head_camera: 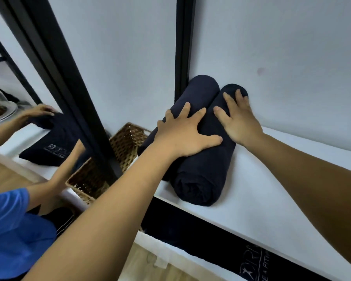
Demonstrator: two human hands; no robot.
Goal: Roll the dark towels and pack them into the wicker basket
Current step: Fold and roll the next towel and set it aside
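White wall (272,47) backs a white shelf (282,179) where two dark towels lie rolled side by side, touching, their far ends at the shelf's back edge beside a black post (182,47); the right roll (197,185) shows its spiral end near the front edge. A person's left hand (186,136) lies spread and flat across the left roll (199,90), thumb reaching onto its neighbour; the right hand (239,124), fingers straight and slightly apart, presses the right roll's far half; neither hand grips. The wicker basket (128,138) sits toward the shelf's left end, just beside the left roll, partly hidden by a slanting black bar (79,98); what shows of its inside holds no towel. Further left, a second person in a blue sleeve (8,209) handles a folded towel (55,138). Rolling looks finished for this pair; packing is judged next; done well, each roll is clasped round its middle with the loose edge trapped under the palm so it cannot unwind, then set lengthwise into the basket.
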